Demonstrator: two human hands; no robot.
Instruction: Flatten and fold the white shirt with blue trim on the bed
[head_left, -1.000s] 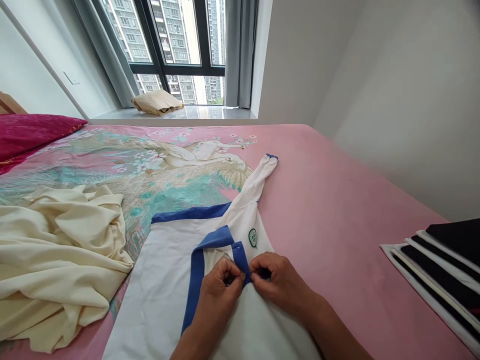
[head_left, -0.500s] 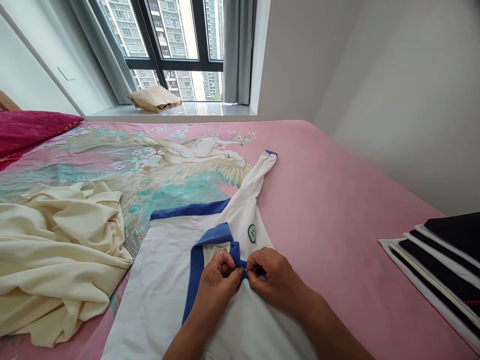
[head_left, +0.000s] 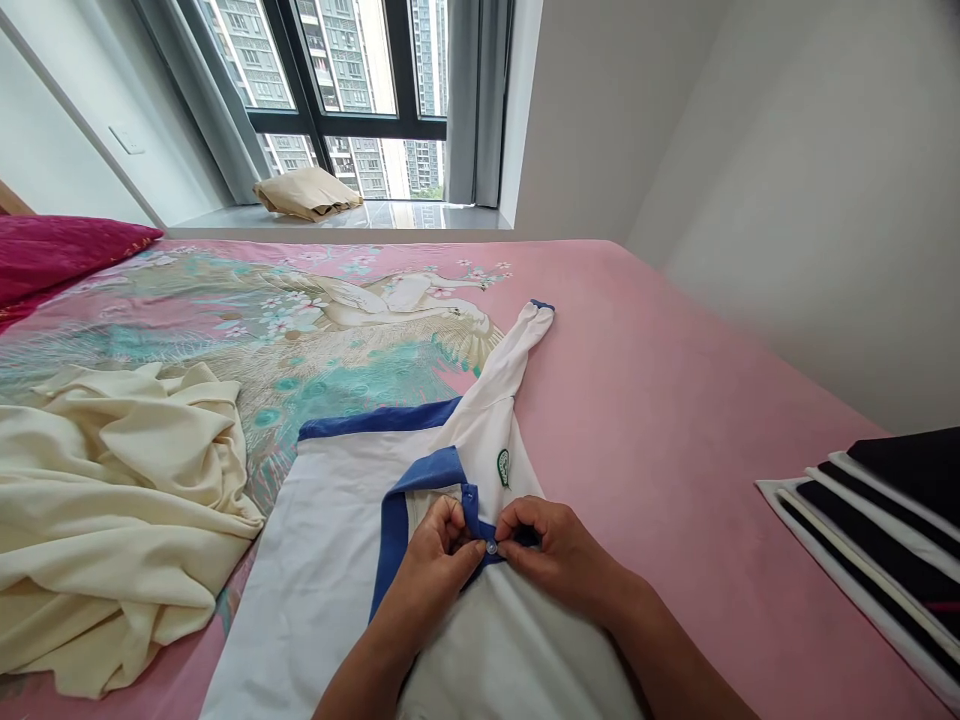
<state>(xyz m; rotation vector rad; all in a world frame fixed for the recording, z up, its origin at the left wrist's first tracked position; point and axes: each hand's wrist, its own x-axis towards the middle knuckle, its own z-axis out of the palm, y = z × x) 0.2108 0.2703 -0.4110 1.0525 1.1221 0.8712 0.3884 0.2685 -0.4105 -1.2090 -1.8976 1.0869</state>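
Observation:
A white polo shirt [head_left: 330,570] with a blue collar and blue trim lies spread on the pink bed [head_left: 660,400], one sleeve stretched toward the far side. A small green badge [head_left: 503,467] sits on its chest. My left hand [head_left: 435,565] and my right hand [head_left: 551,555] meet at the blue button placket just below the collar. Both pinch the fabric, fingers curled, on either side of a small pale button [head_left: 491,547] that shows between the fingertips.
A crumpled cream cloth [head_left: 112,500] lies at the left. Folded black-and-white striped garments [head_left: 877,540] sit at the right edge. A red pillow [head_left: 60,255] is at far left, a tan bag [head_left: 307,192] on the window sill. White walls border the bed's right side.
The hands stayed at the placket, fingers shifting slightly. The small button now shows between the fingertips. The view tipped a little downward.

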